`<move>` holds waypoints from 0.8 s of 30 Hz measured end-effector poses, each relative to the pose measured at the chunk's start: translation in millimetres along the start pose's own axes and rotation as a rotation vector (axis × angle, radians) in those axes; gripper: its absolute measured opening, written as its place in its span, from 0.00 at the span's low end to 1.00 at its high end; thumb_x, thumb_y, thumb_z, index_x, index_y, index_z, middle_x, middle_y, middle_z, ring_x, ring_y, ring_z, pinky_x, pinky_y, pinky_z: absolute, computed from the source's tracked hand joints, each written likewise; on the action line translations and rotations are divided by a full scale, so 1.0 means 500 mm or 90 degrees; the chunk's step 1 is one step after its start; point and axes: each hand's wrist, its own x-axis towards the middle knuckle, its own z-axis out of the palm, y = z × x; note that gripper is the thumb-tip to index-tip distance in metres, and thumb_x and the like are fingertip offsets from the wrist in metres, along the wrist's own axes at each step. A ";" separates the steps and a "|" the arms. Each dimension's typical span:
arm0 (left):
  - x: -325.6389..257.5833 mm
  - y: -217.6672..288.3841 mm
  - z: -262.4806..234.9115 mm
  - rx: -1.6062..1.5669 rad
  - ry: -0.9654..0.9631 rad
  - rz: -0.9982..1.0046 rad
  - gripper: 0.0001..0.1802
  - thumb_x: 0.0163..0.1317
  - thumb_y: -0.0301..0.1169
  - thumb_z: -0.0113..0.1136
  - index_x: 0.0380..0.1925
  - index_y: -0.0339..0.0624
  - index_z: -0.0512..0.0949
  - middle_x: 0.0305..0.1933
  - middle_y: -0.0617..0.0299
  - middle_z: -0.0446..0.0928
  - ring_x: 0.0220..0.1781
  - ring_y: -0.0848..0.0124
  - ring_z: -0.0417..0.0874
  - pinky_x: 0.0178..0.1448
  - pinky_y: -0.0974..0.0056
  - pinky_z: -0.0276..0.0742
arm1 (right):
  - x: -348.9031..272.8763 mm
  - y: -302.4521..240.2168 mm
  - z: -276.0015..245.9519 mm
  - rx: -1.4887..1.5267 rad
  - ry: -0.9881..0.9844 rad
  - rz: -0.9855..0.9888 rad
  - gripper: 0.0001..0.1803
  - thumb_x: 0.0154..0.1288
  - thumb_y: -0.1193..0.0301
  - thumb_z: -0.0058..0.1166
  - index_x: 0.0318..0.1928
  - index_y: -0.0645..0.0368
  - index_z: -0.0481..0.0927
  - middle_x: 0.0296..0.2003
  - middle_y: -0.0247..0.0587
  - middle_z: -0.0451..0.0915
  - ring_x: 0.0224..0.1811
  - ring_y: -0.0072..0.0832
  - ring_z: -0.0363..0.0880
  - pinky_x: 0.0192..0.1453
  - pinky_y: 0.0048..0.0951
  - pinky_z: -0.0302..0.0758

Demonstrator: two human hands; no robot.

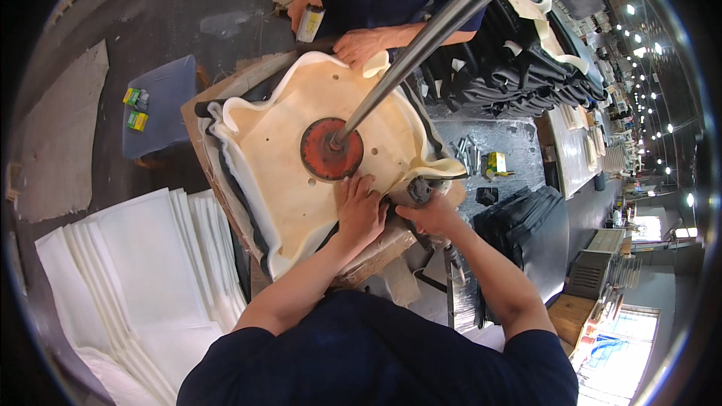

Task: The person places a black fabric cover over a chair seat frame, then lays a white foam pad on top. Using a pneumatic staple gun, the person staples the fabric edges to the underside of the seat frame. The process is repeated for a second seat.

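A seat-shaped piece (293, 143) lies in front of me, its pale wooden board facing up, with wavy cream foam and dark cover material round its rim. A red round disc (320, 158) on a slanting metal rod (406, 68) rests on its middle. My left hand (361, 210) lies on the near edge, fingers stretched and apart, close to the disc. In my right hand (432, 214) is a staple gun (412, 192), its head at the near right edge beside my left hand. What lies under its nose is hidden.
Opposite, a co-worker holds another staple gun (310, 24) and rests a hand (361, 46) on the far edge. White sheets (135, 256) are stacked at left, near a blue-grey stool (159, 113) with small boxes. Dark covers (519, 233) pile up at right.
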 end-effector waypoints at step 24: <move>-0.040 -0.010 -0.054 -0.006 -0.048 0.012 0.14 0.57 0.41 0.79 0.36 0.47 0.86 0.46 0.60 0.79 0.56 0.55 0.75 0.61 0.48 0.66 | -0.059 0.037 0.020 0.135 -0.029 0.013 0.17 0.70 0.63 0.76 0.49 0.64 0.88 0.27 0.33 0.85 0.21 0.19 0.80 0.25 0.27 0.75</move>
